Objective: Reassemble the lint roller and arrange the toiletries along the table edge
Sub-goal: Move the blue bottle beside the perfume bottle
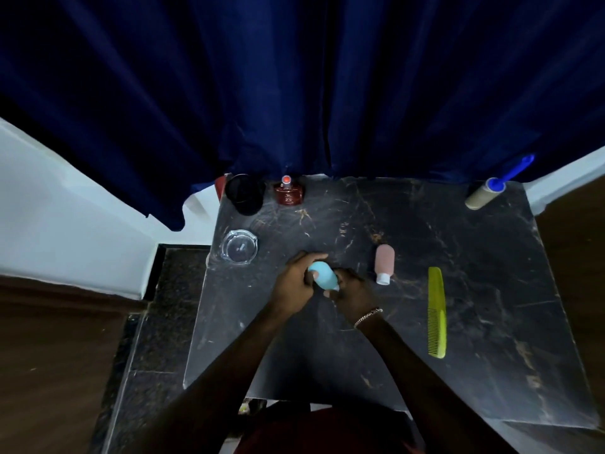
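The lint roller (491,190) lies assembled at the table's far right corner, about 2 o'clock from the hands, its blue handle (517,168) pointing up toward the dark blue curtain (294,77). Near the middle of the black marble table (491,306), the left hand (296,283) wraps its fingers around a light blue squeeze bottle (322,274), while the right hand (352,294) closes its fingers on the bottle's near end. At 3 o'clock lies a pink travel bottle (384,263) with a white cap, then a yellow-green comb (437,312). At 10 o'clock sits a glass ashtray (239,246); at 11, a black cup (245,193) and red perfume bottle (288,191).
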Action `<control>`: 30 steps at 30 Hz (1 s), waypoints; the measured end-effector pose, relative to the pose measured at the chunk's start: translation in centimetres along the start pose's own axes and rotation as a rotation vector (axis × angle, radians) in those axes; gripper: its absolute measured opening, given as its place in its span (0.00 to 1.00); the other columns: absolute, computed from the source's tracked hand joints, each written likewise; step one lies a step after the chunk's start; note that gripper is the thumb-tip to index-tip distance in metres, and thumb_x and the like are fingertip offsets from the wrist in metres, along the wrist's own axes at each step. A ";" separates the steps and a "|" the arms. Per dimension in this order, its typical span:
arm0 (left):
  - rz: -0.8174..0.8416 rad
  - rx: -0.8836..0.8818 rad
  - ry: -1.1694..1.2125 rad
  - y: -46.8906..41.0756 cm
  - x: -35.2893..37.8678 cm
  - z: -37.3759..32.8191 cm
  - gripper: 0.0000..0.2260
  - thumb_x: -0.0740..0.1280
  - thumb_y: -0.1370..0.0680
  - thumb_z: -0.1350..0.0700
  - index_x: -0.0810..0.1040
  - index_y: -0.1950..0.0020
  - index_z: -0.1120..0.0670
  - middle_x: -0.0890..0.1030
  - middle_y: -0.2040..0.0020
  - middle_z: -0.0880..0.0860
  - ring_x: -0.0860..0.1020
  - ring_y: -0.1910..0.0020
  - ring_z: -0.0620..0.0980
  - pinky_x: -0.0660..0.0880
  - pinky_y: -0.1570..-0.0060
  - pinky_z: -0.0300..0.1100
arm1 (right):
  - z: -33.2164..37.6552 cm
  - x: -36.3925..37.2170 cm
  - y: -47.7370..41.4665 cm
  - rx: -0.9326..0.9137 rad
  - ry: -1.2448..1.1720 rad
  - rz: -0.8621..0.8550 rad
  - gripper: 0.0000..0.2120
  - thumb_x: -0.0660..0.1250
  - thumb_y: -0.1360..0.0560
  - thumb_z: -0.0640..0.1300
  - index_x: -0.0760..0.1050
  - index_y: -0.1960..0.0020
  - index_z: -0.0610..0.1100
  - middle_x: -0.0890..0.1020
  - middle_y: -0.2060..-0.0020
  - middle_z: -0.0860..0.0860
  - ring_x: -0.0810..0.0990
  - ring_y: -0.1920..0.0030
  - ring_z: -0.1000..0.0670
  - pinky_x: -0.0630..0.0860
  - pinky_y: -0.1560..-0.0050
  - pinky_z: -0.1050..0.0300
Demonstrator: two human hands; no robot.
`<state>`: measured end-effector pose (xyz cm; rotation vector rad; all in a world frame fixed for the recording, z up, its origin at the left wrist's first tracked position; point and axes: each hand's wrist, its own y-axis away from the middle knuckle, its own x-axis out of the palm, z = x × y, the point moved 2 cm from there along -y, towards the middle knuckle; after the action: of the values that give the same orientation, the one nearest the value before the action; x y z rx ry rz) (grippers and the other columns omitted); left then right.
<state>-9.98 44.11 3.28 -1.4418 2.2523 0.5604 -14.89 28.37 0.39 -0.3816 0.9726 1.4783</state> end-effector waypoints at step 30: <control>0.105 -0.401 0.204 -9.0 -5.6 7.5 0.24 0.65 0.22 0.71 0.69 0.26 0.62 0.79 0.31 0.62 0.77 0.30 0.59 0.71 0.27 0.57 | 9.6 4.1 -15.3 0.107 -0.012 -0.028 0.25 0.72 0.27 0.45 0.73 0.31 0.45 0.80 0.36 0.45 0.77 0.34 0.43 0.73 0.33 0.51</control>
<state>1.29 48.81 -1.02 -1.6360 2.4865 0.9855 1.66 36.40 -2.12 -0.3075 1.0279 1.3956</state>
